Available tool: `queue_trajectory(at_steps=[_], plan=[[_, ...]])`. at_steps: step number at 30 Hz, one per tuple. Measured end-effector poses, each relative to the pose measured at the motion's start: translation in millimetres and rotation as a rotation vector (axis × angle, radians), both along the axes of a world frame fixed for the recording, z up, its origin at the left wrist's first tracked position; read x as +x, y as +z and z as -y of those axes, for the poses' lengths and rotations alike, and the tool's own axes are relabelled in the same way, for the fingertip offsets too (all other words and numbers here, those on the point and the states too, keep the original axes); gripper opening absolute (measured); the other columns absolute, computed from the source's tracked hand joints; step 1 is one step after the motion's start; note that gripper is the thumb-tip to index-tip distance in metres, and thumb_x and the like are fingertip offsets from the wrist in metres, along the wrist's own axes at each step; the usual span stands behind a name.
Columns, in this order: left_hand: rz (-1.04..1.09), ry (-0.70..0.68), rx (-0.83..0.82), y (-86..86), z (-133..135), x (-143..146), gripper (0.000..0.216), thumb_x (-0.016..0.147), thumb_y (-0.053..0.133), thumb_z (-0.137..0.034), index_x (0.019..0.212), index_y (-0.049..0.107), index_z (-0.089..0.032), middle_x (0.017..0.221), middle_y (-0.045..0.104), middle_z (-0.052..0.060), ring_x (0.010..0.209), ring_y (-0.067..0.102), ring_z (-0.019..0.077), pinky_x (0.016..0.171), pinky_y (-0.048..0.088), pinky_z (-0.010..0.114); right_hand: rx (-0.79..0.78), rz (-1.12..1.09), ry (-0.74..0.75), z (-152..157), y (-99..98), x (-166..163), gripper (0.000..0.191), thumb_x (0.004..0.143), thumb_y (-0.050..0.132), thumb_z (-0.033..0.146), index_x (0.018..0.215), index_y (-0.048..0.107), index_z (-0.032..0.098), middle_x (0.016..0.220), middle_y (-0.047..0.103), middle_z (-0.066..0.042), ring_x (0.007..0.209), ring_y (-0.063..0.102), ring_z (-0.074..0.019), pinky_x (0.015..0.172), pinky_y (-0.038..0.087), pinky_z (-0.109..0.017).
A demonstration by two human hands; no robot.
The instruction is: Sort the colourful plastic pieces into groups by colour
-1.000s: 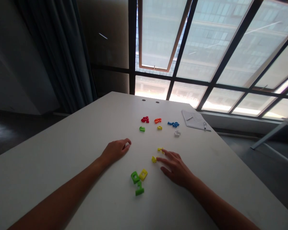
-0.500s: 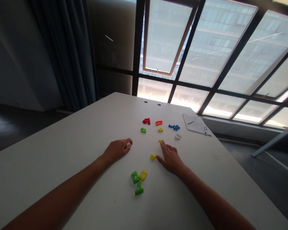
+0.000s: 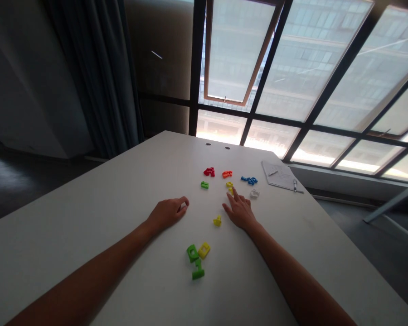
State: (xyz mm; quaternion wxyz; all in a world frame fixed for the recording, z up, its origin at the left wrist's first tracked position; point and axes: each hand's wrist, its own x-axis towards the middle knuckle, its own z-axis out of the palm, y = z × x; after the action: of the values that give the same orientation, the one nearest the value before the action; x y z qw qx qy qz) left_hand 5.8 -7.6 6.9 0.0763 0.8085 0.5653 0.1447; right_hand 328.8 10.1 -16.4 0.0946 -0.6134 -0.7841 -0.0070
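Nothing gripped: right hand [image 3: 240, 212] lies flat on the table [image 3: 122, 190], fingers splayed, index tip touching a small yellow piece [image 3: 230, 190]. That piece sits at the hand's 12 o'clock, just beside a second yellow block [image 3: 229, 184]. Its long axis looks roughly 11-to-5, but it's too small to be sure. Left hand [image 3: 168, 211] rests at 9 o'clock, curled closed, thumb against index, nothing visible in it.

Table [image 3: 105, 217]: big, white.
Near: green pieces [image 3: 197, 273], yellow piece [image 3: 204, 249].
Far: red piece [image 3: 209, 171], orange piece [image 3: 227, 174], blue pieces [image 3: 249, 180].
Far right: paper [image 3: 278, 174], pen [image 3: 295, 184].
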Motion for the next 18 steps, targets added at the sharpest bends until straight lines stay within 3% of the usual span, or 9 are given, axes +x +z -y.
queue_trajectory(at_steps=[3, 6, 9, 13, 18], plan=[[0.01, -0.002, -0.003, -1.8, -0.9, -1.4, 0.024, 0.097, 0.047, -0.039, 0.11, 0.066, -0.031, 0.082, 0.072, -0.001, 0.072, 0.065, 0.0179, 0.065, 0.037, 0.027, 0.056, -0.031, 0.021, 4.2, -0.4, 1.4, 0.059, 0.107, 0.037, 0.051, 0.157, 0.039, 0.021, 0.17, 0.021, -0.016, 0.14, 0.044, -0.0325, 0.11, 0.034, -0.049], [0.014, -0.009, -0.001, -3.0, -1.8, -2.8, 0.023, 0.097, 0.047, -0.039, 0.11, 0.066, -0.031, 0.081, 0.071, -0.002, 0.071, 0.064, 0.0174, 0.064, 0.037, 0.027, 0.091, -0.069, -0.023, 4.7, -2.2, 2.6, 0.057, 0.107, 0.038, 0.045, 0.156, 0.042, 0.017, 0.165, 0.034, -0.017, 0.14, 0.045, -0.031, 0.112, 0.034, -0.047], [0.008, -0.01, 0.001, -3.5, -2.3, -3.2, 0.023, 0.097, 0.048, -0.04, 0.109, 0.066, -0.031, 0.082, 0.071, -0.002, 0.072, 0.064, 0.0176, 0.064, 0.036, 0.028, 0.07, -0.082, -0.043, 2.3, -3.8, 3.1, 0.056, 0.107, 0.038, 0.045, 0.155, 0.042, 0.017, 0.161, 0.042, -0.016, 0.141, 0.043, -0.0301, 0.114, 0.033, -0.046], [0.011, -0.013, 0.006, -3.1, -1.9, -3.2, 0.025, 0.097, 0.047, -0.04, 0.11, 0.066, -0.031, 0.085, 0.072, -0.001, 0.072, 0.064, 0.0178, 0.065, 0.037, 0.027, 0.02, -0.049, -0.006, 0.9, -3.0, 2.7, 0.056, 0.107, 0.038, 0.05, 0.154, 0.045, 0.02, 0.162, 0.042, -0.013, 0.145, 0.039, -0.0312, 0.115, 0.031, -0.049], [0.011, -0.01, 0.002, -0.6, -0.7, -2.3, 0.027, 0.097, 0.046, -0.041, 0.11, 0.067, -0.031, 0.085, 0.072, -0.001, 0.072, 0.064, 0.0184, 0.065, 0.037, 0.028, 0.093, -0.131, 0.001, 3.1, -1.0, 4.4, 0.047, 0.103, 0.048, 0.036, 0.145, 0.056, 0.017, 0.151, 0.055, -0.013, 0.137, 0.048, -0.0284, 0.113, 0.036, -0.045]])
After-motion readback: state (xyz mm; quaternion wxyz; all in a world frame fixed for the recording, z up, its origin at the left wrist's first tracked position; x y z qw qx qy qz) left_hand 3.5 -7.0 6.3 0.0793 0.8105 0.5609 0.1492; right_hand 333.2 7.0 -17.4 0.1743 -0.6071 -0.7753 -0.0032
